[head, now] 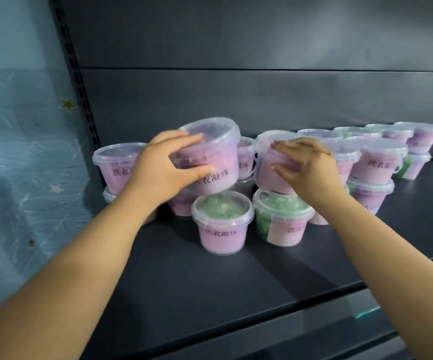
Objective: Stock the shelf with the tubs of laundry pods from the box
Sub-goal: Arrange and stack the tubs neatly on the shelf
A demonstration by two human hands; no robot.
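My left hand (162, 165) grips a clear tub of pink laundry pods (215, 154), tilted, just above a tub with green pods under its lid (222, 224) at the front of the dark shelf (210, 281). My right hand (307, 165) holds a second pink tub (270, 167) over another green-filled tub (281, 219). Several more tubs stand stacked two high along the back, from the left stack (114, 165) to the far right stack (423, 141). The box is out of view.
A perforated shelf upright (77, 81) runs down the left side, with blue starry wall covering (20, 152) beyond it. The dark back panel (262, 94) rises behind the tubs. Bare shelf surface lies in front, ending at the front edge (314, 305).
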